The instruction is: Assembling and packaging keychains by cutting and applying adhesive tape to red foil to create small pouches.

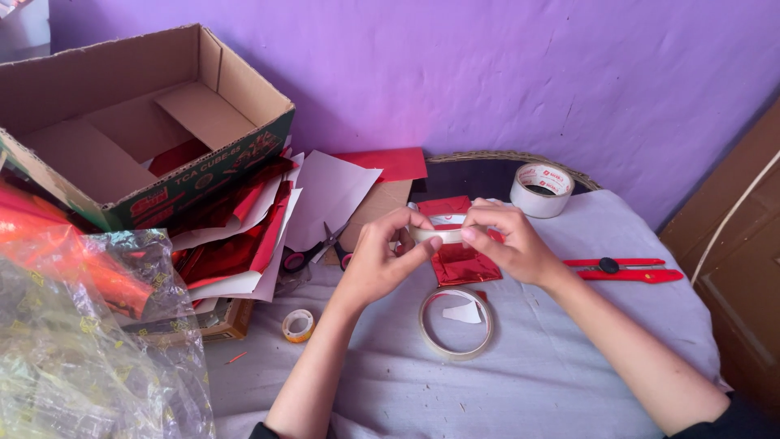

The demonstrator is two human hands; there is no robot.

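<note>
Even, soft daylight; purple painted wall (487, 73) brightest toward 12 o'clock. Faint shadows under forearms. Glare on crinkled clear plastic wrap (89, 358) at 8 o'clock. Focus sharp, slight edge distortion.

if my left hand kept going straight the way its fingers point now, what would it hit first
The left hand points right and slightly up, so it would likely meet the right hand first, across the tape roll both already pinch. Depth is hard to judge.
</note>
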